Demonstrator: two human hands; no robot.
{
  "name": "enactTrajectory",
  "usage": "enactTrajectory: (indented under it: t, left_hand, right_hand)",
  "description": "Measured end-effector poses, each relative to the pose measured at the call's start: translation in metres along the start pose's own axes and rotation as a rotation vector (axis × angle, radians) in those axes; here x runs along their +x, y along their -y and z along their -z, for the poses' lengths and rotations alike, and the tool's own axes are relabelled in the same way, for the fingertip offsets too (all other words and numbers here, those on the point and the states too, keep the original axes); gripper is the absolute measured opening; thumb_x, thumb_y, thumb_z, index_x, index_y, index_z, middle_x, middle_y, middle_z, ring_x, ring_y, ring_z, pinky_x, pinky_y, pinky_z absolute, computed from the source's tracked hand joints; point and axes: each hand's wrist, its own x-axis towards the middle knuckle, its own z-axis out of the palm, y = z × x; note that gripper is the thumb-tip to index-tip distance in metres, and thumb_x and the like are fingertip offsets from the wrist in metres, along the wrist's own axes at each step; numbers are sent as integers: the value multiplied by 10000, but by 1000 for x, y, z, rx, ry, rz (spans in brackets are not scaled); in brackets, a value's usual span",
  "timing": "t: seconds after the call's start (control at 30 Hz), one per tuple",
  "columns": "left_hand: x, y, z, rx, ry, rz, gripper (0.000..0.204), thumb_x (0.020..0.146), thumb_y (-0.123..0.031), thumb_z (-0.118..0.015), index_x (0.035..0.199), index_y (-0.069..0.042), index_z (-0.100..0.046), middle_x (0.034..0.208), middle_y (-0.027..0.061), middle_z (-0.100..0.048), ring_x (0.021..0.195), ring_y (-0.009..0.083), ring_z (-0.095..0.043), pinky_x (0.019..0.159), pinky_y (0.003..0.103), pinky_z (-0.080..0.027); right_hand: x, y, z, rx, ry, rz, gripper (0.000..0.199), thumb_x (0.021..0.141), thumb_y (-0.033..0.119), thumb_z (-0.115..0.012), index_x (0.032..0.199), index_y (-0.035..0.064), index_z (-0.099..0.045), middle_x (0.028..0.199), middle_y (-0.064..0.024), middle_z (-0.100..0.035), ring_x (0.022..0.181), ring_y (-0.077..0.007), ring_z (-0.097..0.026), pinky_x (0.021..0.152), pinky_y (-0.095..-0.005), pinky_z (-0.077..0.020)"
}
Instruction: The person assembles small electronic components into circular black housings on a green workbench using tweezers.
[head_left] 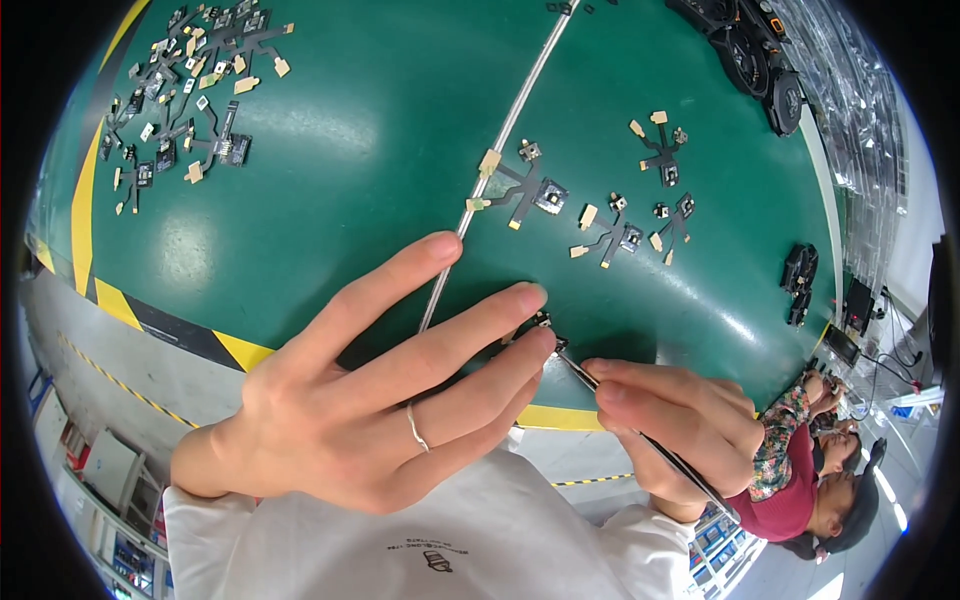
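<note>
My left hand (340, 400) lies with its fingers spread over the green work table. Its middle and ring fingertips touch or nearly touch a small dark part (543, 320), mostly hidden beneath them. My right hand (680, 425) grips a pair of metal tweezers (692, 476), whose tips meet the part's right side by the ring fingertip. Under my left index fingertip runs a long thin metal rod (530, 85). Beyond my hands lies a branched flexible circuit (550, 196) with tan tabs; one of its tabs overlaps the rod. Several similar circuits (630, 238) sit to its right.
A pile of flexible circuits (215, 60) covers the far left corner. Black and yellow tape (245, 351) marks the table's edge. Black moulded parts (745, 60) and clear plastic packaging (850, 130) stand far right. Another black piece (798, 283) lies nearer. A co-worker (800, 480) is at right.
</note>
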Motion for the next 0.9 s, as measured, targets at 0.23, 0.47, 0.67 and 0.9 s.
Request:
enactTrajectory:
  t: [0.23, 0.47, 0.67, 0.9]
  left_hand:
    - [-1, -3, -6, 62, -30, -2, 143, 810, -123, -814, 951, -143, -798, 1152, -57, -733, 1133, 210, -715, 1002, 546, -591]
    - [-1, -2, -4, 118, -5, -52, 169, 804, -118, -809, 970, -151, -818, 1158, -58, -703, 1148, 197, -697, 996, 537, -606]
    - [2, -6, 2, 153, 80, -56, 165, 823, -116, -786, 981, -154, -815, 1187, -38, -662, 1155, 191, -692, 991, 553, -604]
    - [1, -3, -3, 194, 73, -111, 176, 812, -152, -804, 988, -161, -801, 1189, -37, -643, 1145, 183, -694, 968, 548, -606]
  right_hand:
    - [5, 6, 1, 12, -19, -103, 207, 735, 14, -843, 921, -32, -766, 878, -191, -784, 675, -240, -759, 577, -276, -584]
    - [7, 4, 3, 46, 8, -127, 210, 713, 25, -843, 902, -37, -776, 891, -194, -787, 654, -224, -754, 567, -272, -589]
    - [9, -3, 10, 175, 47, -212, 176, 761, 46, -830, 902, -40, -770, 879, -212, -781, 644, -240, -754, 565, -288, -599]
    - [-7, -27, 5, 252, -9, -11, 188, 861, 112, -808, 971, -24, -742, 845, -202, -768, 664, -272, -758, 576, -330, -617]
